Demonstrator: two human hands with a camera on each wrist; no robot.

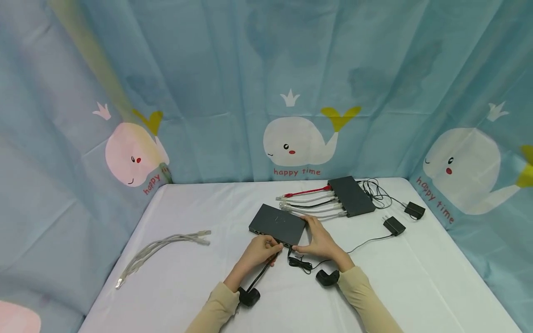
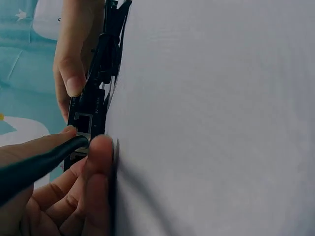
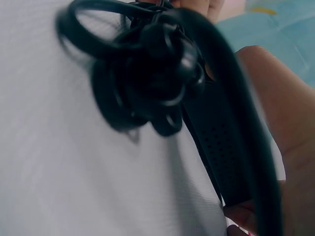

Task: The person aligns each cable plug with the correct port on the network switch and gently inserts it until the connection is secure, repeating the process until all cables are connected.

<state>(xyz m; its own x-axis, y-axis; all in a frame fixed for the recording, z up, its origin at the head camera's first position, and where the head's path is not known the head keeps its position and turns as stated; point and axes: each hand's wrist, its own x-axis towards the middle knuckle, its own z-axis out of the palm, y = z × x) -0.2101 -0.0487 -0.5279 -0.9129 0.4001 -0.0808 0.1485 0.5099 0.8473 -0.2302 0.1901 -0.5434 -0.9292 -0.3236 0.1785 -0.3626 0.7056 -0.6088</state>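
Note:
A flat black network switch [image 1: 276, 225] lies at mid-table, its row of ports facing the person. My left hand [image 1: 260, 249] pinches the end of a black network cable [image 1: 261, 275] at the ports. In the left wrist view the cable's clear plug [image 2: 83, 146] is right at one port, beside an unfilled port [image 2: 84, 123]; the fingers partly hide it. My right hand [image 1: 318, 240] grips the switch's right end, thumb at the front edge and fingers at the back corner. Just in front of it, a bundled black power cord [image 1: 300, 263] runs to the switch.
At the back right lies a second black switch [image 1: 351, 196] with red, grey and black cables along its left side. Two power adapters, one nearer [image 1: 393, 225] and one farther [image 1: 414, 210], lie to the right. Several grey network cables [image 1: 160, 244] lie at the left.

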